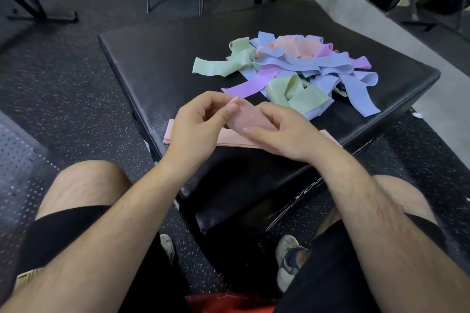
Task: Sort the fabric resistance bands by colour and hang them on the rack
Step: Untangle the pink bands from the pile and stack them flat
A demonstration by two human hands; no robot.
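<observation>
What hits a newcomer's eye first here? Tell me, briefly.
A tangled pile of pastel bands sits on the black box, right of centre. Nearer, the left hand and right hand hold a pink band over more pink fabric lying flat at the box's near edge.

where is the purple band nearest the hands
In head view the purple band lies on the black box, poking from the mixed pile on its near left, just beyond the left hand pinching a pink band.
</observation>
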